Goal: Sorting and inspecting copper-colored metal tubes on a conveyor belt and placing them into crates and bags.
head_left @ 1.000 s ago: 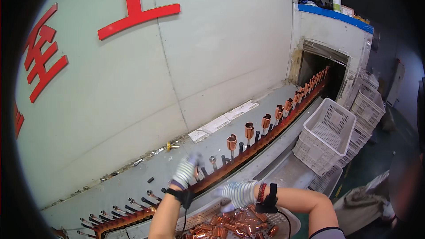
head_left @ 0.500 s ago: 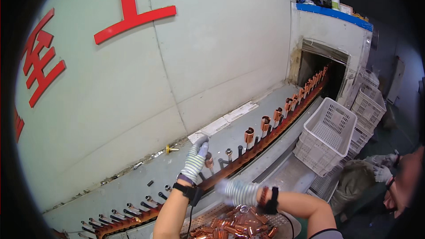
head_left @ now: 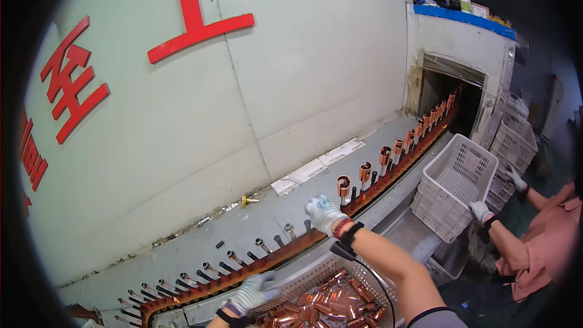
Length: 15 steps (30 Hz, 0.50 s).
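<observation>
My right hand (head_left: 325,212), in a striped white glove, is closed at the brown conveyor rail (head_left: 291,248); its fingers hide whatever they grip. It is just left of an upright copper fitting (head_left: 344,186) standing on a peg, first in a row of similar fittings. My left hand (head_left: 252,293), gloved too, is low with fingers stretched over the near side of a perforated crate (head_left: 302,276). Loose copper fittings (head_left: 328,307) fill the crate beside it. Left of my right hand, metal-tipped pegs (head_left: 263,245) and black pegs (head_left: 279,240) stick out bare.
The rail runs into a dark tunnel opening (head_left: 452,100). At the right, a white crate (head_left: 460,176) sits on others, with a co-worker's gloved hand (head_left: 481,211) at its rim and another crate stack (head_left: 513,136) behind. A brass piece (head_left: 249,200) lies by the wall.
My left hand has come down from the rail to the crate of fittings. My right hand has gone from above that crate up to the rail. The co-worker's hands have moved to the crates.
</observation>
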{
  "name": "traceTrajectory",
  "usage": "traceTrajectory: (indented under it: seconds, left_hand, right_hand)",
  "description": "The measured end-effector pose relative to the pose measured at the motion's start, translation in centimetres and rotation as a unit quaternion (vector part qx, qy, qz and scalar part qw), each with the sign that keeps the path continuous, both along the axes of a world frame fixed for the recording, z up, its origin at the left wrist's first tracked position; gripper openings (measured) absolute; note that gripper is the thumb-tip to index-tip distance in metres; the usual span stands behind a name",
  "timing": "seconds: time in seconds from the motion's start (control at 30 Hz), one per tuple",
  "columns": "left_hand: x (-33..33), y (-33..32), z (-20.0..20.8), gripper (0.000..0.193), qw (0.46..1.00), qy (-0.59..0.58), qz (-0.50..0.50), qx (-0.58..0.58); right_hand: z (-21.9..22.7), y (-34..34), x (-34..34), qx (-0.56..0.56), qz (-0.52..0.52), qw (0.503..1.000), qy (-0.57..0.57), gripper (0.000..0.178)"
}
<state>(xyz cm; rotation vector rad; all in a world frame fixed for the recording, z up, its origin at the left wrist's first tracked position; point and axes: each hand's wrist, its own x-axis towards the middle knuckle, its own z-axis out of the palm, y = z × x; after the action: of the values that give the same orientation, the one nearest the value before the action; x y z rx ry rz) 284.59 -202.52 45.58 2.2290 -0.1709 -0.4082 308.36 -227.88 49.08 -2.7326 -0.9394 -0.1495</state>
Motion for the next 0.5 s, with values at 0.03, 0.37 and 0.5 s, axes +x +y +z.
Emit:
traceTrajectory:
  seconds: [0.03,0.37,0.5]
  left_hand:
    - [-0.6,2.8,-0.5,0.073,0.997,0.014,0.017,0.079]
    - [-1.5,9.0,-7.1,0.082,0.966,0.164,-0.028,0.198]
    - [-2.0,8.7,-6.8,0.082,0.965,0.165,-0.007,0.204]
  right_hand:
    - [0.2,-0.5,-2.3,0.023,0.056,0.998,-0.035,0.011]
    - [4.0,-0.6,-0.2,0.095,0.041,0.988,-0.119,0.057]
    - [0.0,1.7,0.7,0.225,-0.092,0.963,0.116,0.037]
